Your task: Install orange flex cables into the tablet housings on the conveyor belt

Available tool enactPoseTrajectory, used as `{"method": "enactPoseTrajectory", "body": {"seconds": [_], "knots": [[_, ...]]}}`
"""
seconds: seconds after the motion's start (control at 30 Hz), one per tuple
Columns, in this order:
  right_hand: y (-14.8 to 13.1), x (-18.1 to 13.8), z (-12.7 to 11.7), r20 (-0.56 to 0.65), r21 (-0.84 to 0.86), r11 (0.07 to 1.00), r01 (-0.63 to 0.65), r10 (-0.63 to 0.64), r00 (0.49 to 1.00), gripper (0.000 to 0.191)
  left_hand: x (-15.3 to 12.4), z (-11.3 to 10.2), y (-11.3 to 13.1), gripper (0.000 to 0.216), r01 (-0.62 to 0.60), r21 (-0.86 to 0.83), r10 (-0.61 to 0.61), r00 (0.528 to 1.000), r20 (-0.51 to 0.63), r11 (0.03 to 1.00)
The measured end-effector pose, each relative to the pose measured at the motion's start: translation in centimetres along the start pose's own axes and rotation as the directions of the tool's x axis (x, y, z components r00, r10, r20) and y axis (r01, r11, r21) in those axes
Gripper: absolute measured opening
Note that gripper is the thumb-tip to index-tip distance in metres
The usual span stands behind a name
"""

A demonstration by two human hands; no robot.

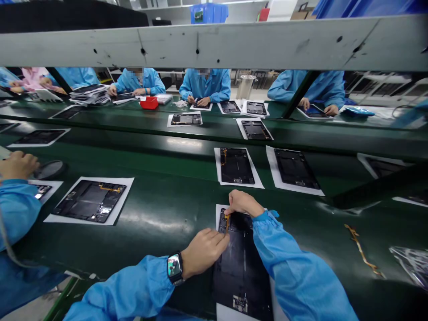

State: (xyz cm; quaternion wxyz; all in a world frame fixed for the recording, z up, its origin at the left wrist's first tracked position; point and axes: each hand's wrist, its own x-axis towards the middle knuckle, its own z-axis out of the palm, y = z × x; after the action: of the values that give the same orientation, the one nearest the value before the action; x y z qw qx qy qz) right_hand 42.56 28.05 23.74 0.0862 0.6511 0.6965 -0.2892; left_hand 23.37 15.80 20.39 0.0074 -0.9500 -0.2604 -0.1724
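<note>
A black opened tablet body lies on a white sheet on the green bench right in front of me. My right hand rests on its far left corner, fingers pinched on a thin orange flex strip. My left hand, with a watch on the wrist, lies on the tablet's left edge, fingers pressed together and pointing at the same strip.
Several more opened tablets on white sheets lie on the green belt. A loose orange strip and a plastic bag sit to the right. A co-worker's sleeve and hand are at my left; people in blue sit opposite. A grey beam crosses overhead.
</note>
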Motion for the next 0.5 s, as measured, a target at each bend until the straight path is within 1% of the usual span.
{"method": "enactPoseTrajectory", "body": {"seconds": [0.07, 0.17, 0.33, 0.5], "knots": [[-0.1, -0.7, 0.0, -0.018, -0.053, 0.999, 0.007, -0.008, 1.0, 0.037, -0.1, 0.0, -0.3, 0.022, 0.01, -0.001, -0.01, 1.0, 0.007, 1.0], [-0.3, -2.0, 0.7, -0.055, -0.119, 0.993, 0.012, -0.019, 0.998, 0.042, -0.2, 0.2, -0.5, 0.021, 0.002, -0.011, -0.002, 1.0, 0.0, 1.0], [-0.5, -3.0, 1.5, -0.098, -0.179, 0.983, 0.042, -0.06, 0.993, 0.041, -0.2, 0.3, -0.6, 0.02, 0.009, -0.042, -0.009, 1.0, -0.004, 0.999], [-0.1, -3.5, 1.9, -0.173, -0.198, 0.974, 0.109, -0.144, 0.974, 0.037, -0.3, -0.1, -0.7, 0.025, 0.002, -0.049, -0.004, 0.998, -0.056, 0.999]]}}
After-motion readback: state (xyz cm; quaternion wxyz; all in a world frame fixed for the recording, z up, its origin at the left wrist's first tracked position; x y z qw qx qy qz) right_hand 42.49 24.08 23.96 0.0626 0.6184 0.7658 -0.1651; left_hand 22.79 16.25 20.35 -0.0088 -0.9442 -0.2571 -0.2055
